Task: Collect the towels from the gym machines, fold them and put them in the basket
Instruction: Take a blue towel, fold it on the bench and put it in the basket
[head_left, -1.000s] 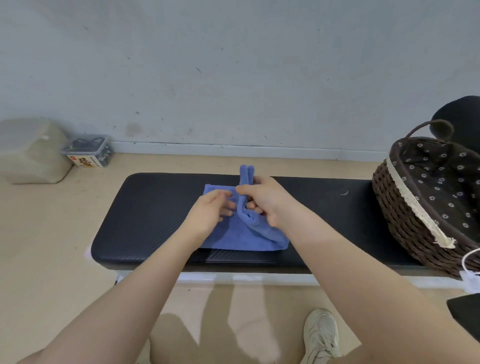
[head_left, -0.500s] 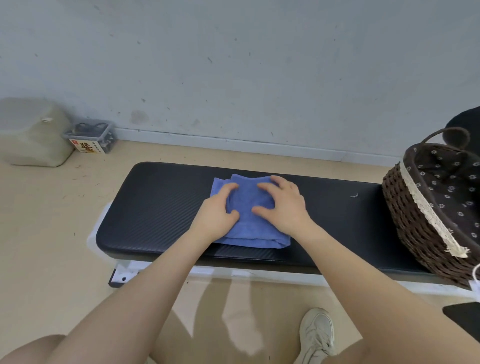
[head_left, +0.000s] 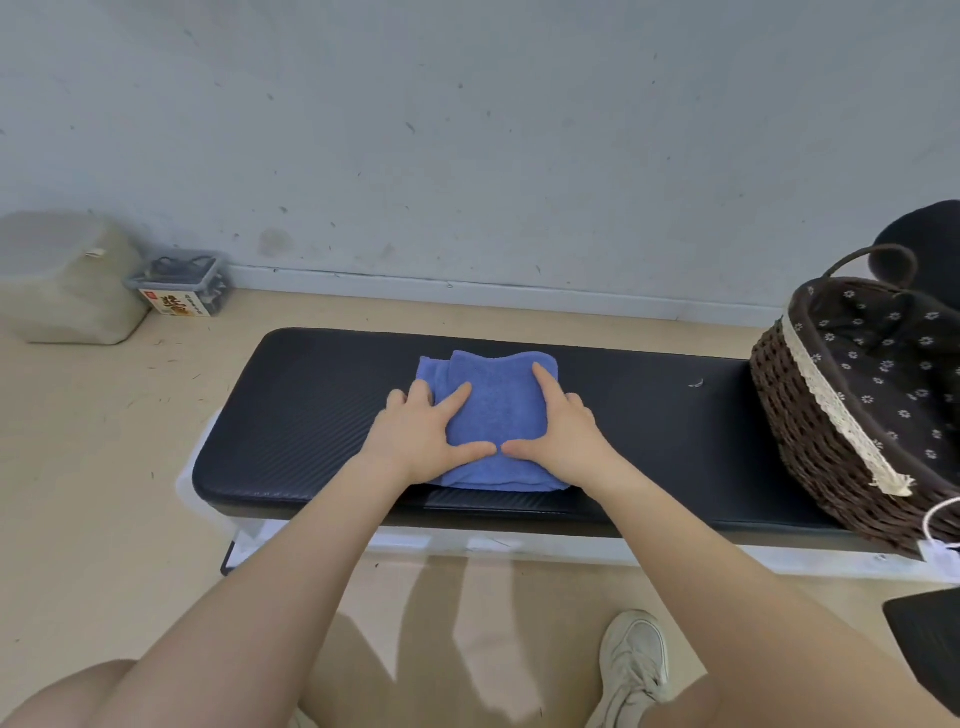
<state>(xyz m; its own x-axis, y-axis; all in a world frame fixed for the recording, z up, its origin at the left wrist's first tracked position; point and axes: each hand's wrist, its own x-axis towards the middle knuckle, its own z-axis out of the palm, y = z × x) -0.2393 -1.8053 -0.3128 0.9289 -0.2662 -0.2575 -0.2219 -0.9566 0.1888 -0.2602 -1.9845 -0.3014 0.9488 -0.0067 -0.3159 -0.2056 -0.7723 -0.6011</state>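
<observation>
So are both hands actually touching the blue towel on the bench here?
Touching. The head view shows the left hand and right hand lying flat on the folded blue towel, fingers spread over it.

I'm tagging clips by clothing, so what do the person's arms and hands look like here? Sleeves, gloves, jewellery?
Both forearms are bare as far as the frame shows, with no sleeves visible. The left hand and right hand wear no gloves, and no rings, watch or bands are visible.

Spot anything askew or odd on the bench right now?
Slightly: the blue towel is folded unevenly, an under layer sticking out at its far-left corner. Left hand and right hand press it flat on the bench. Basket sits upright.
</observation>
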